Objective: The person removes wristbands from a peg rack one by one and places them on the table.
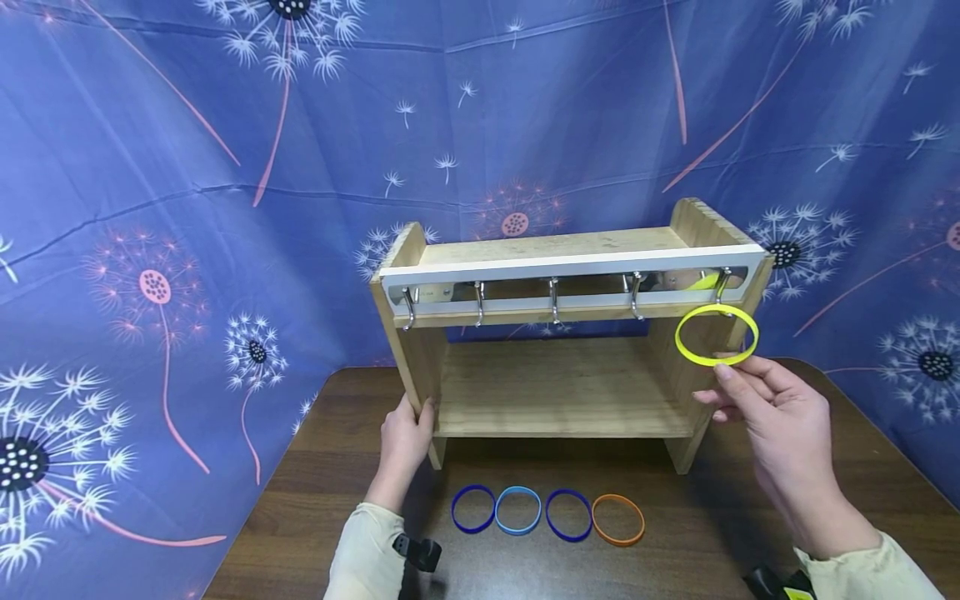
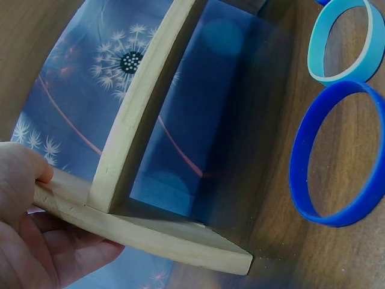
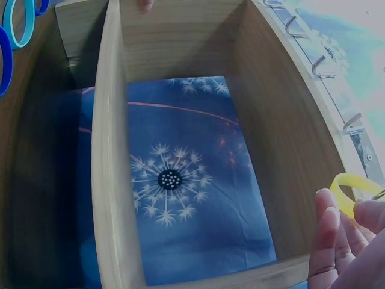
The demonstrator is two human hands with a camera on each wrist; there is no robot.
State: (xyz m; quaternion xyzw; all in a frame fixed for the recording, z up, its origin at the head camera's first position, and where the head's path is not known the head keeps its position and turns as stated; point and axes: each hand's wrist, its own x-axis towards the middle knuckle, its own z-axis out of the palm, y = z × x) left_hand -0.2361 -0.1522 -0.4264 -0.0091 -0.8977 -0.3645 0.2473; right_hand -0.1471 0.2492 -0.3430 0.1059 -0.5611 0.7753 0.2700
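My right hand (image 1: 787, 425) pinches a yellow wristband (image 1: 705, 361) between thumb and fingers. Its upper edge is at the rightmost metal hook (image 1: 722, 285) of a wooden shelf (image 1: 555, 392); the right wrist view shows the yellow band (image 3: 346, 179) close to the hook rail's end. Whether the band hangs on the hook I cannot tell. At the shelf's other end, my left hand (image 1: 405, 437) grips the lower edge of the left side panel (image 2: 150, 241), thumb inside and fingers outside.
In front of the shelf, a dark blue wristband (image 1: 474, 531), a light blue wristband (image 1: 517, 532), another dark blue wristband (image 1: 572, 539) and an orange wristband (image 1: 619, 544) lie in a row on the brown table (image 1: 300, 517). A blue dandelion-print cloth (image 1: 315, 167) hangs behind.
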